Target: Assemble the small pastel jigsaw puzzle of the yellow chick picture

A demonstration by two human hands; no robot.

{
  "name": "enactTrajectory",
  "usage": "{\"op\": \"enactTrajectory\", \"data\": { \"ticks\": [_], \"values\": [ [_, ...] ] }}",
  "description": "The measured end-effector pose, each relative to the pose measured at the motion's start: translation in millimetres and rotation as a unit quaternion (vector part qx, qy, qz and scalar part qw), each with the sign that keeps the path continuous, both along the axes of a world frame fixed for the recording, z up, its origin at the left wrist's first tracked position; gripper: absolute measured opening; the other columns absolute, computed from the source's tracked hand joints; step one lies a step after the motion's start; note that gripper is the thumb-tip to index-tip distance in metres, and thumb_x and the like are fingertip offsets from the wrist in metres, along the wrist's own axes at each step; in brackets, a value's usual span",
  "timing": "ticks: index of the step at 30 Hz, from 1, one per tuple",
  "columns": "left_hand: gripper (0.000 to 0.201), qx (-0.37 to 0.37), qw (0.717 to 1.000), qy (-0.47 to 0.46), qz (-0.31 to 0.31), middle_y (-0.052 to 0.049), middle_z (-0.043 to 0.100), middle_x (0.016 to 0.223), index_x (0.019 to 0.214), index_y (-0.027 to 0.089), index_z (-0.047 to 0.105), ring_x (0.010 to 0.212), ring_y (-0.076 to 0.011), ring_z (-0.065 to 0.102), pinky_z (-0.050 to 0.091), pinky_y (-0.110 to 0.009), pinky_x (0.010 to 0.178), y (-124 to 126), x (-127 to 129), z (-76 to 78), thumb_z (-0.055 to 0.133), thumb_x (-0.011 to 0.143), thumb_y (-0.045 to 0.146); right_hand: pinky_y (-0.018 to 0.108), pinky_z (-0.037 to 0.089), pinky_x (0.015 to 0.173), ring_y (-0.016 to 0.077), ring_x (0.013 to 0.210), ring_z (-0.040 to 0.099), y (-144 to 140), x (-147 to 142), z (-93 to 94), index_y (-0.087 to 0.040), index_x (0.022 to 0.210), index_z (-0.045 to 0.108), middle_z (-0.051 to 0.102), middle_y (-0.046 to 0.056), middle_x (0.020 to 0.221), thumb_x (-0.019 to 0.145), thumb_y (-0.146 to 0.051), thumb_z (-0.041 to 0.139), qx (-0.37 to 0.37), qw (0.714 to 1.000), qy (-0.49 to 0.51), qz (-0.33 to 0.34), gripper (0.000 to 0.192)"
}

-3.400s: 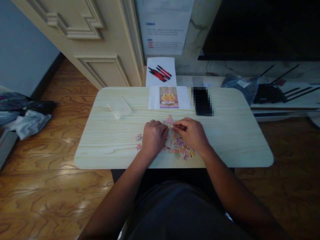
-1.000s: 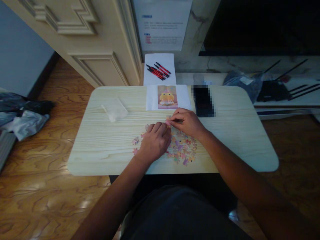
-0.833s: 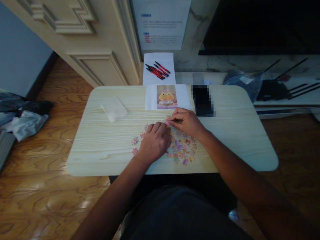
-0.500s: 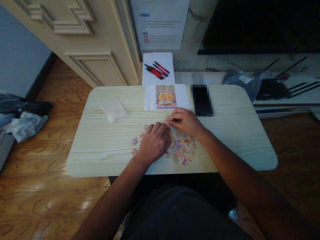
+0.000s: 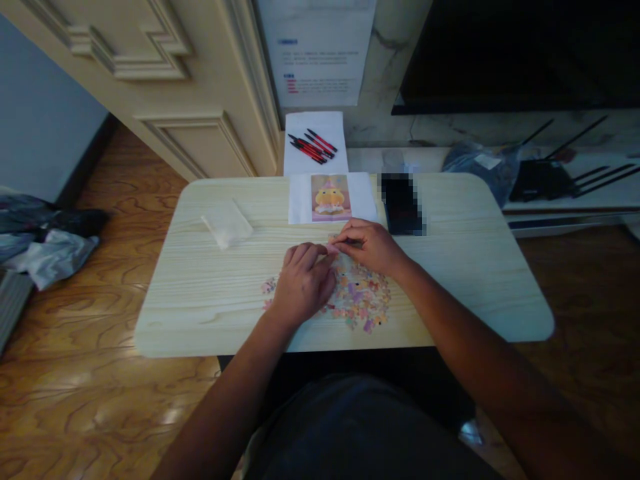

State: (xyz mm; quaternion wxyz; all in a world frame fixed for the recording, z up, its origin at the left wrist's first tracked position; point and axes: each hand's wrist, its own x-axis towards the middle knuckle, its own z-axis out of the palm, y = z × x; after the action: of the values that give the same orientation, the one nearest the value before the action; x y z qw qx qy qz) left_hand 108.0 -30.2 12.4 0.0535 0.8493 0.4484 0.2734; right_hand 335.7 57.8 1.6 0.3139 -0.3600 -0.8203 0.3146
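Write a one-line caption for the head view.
Left hand and right hand pinch a small pink jigsaw piece above scattered pastel puzzle pieces on a pale wooden table.

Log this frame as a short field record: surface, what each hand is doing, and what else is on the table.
surface: pale wooden table
left hand: rests on the loose puzzle pieces, fingertips at a small pink piece
right hand: pinches the same pink piece
far edge: duck reference picture, dark phone
left of the picture: clear plastic bag
behind the table: red and black pens on white paper
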Motion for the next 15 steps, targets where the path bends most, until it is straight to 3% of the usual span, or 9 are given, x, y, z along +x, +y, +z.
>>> {"op": "enactTrajectory", "data": {
  "ticks": [8, 12, 15],
  "values": [
    [0.025, -0.012, 0.994, -0.053, 0.099, -0.013, 0.077, 0.112, 0.121, 0.017, 0.081, 0.105, -0.0300, 0.067, 0.057, -0.049, 0.094, 11.7, -14.4, 4.8, 0.065, 0.102, 0.017, 0.034, 0.059, 0.084, 0.0180, 0.087, 0.071, 0.1, 6.7, -1.9, -0.022, 0.113, 0.085, 0.076, 0.006, 0.106, 0.101, -0.028, 0.081, -0.030, 0.999, 0.016, -0.023, 0.014],
    [0.027, -0.068, 0.995, -0.042, 0.065, -0.013, 0.077, 0.107, 0.120, 0.016, 0.083, 0.102, -0.0290, 0.070, 0.060, -0.048, 0.094, 35.4, -31.1, 12.4, 0.073, 0.095, 0.015, 0.042, 0.061, 0.099, 0.0248, 0.107, 0.072, -0.7, 12.9, 2.4, -0.024, 0.133, 0.081, 0.073, 0.009, 0.123, 0.095, -0.033, 0.089, -0.028, 0.999, -0.027, 0.005, 0.040],
    [0.029, -0.134, 0.990, -0.041, -0.011, -0.011, 0.078, 0.105, 0.120, 0.017, 0.083, 0.099, -0.0263, 0.072, 0.062, -0.044, 0.092, 58.2, -42.5, 19.5, 0.078, 0.091, 0.016, 0.050, 0.059, 0.110, 0.0298, 0.120, 0.070, -1.2, 13.9, 6.8, -0.027, 0.140, 0.078, 0.070, 0.010, 0.128, 0.090, -0.036, 0.095, -0.023, 0.997, -0.067, 0.019, 0.053]
  ]
}}
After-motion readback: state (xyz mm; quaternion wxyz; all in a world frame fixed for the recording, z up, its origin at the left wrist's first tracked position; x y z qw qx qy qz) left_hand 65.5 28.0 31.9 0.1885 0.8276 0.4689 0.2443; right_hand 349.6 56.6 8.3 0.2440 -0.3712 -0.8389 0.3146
